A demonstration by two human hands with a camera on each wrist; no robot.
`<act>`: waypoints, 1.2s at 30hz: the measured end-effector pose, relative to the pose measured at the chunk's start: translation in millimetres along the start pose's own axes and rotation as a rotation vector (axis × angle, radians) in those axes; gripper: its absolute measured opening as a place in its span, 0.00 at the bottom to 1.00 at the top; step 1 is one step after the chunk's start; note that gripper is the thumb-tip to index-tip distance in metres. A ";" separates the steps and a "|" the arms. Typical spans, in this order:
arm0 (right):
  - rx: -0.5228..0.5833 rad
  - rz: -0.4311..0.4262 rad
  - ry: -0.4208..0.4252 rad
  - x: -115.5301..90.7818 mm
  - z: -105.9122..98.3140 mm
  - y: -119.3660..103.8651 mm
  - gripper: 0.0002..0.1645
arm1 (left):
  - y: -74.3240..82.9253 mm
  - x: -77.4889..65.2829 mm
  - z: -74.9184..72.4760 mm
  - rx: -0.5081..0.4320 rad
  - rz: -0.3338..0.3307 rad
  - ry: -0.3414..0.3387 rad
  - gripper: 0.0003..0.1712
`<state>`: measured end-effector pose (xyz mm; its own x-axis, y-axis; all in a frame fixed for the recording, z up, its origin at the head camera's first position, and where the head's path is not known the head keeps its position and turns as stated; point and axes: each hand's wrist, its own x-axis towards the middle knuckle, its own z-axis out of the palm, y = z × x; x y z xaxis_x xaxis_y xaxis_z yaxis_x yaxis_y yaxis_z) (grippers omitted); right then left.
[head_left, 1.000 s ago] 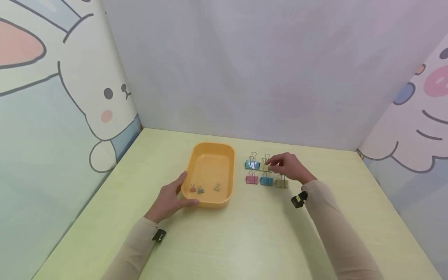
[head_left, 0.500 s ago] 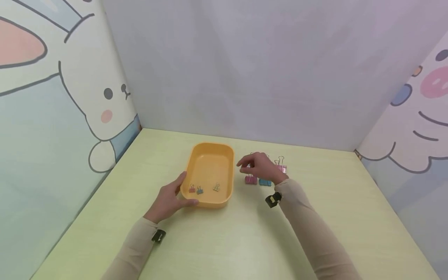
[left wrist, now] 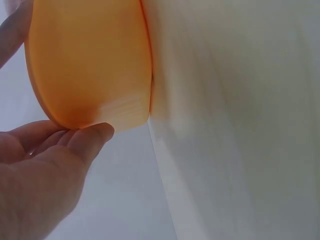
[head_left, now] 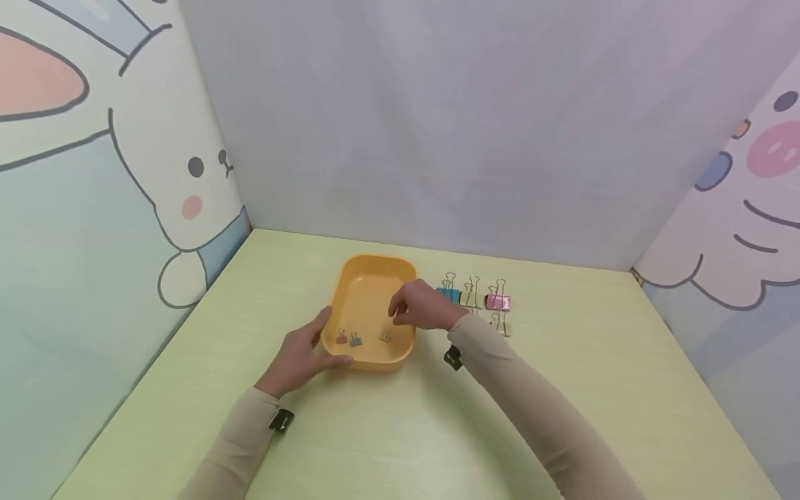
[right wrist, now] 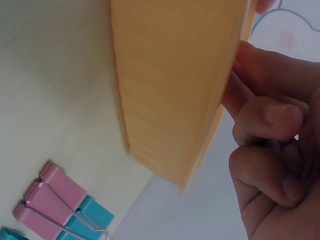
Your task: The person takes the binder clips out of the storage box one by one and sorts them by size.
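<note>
An orange-yellow plastic tray (head_left: pixel 369 294) lies on the table; small binder clips sit near its front: a pink one (head_left: pixel 342 337), a blue one (head_left: pixel 355 340) and a gold one (head_left: pixel 385 336). My left hand (head_left: pixel 300 357) grips the tray's front-left corner, thumb along the front rim; the left wrist view shows fingers (left wrist: pixel 90 140) on the tray wall. My right hand (head_left: pixel 421 305) hovers over the tray's right side, fingers bent loosely, nothing visible between them. In the right wrist view, its fingertips are partly hidden behind the tray wall (right wrist: pixel 165 90).
Larger binder clips stand in rows right of the tray: a blue one (head_left: pixel 448 294), a gold one (head_left: pixel 471 297), a pink one (head_left: pixel 498 302) and a gold one in front (head_left: pixel 502 326). My right forearm covers others. A pale wall (head_left: pixel 425 139) rises behind the table.
My right hand has moved left from the larger clips to above the tray, uncovering the back pink clip. My left hand and the tray stay in place.
</note>
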<state>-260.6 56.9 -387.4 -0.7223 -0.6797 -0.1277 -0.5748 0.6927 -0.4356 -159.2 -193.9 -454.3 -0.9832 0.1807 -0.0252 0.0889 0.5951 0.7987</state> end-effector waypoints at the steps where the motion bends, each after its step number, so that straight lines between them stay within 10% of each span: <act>1: -0.019 0.006 -0.010 2.2 -0.7 -2.3 0.06 | 0.0 0.0 -0.1 -0.001 -0.002 -0.002 0.64; 16: -0.272 0.111 -0.137 25.6 10.2 -25.0 0.01 | 0.9 -0.6 -0.6 -0.010 -0.035 -0.017 0.64; 36: -0.301 0.164 -0.114 32.7 26.9 -24.4 0.06 | 2.3 -0.6 -1.8 -0.011 -0.033 -0.022 0.66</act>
<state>-259.9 11.3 -404.9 -0.7764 -0.5645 -0.2801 -0.5547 0.8231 -0.1213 -158.7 -194.1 -451.4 -0.9819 0.1780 -0.0650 0.0542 0.5922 0.8040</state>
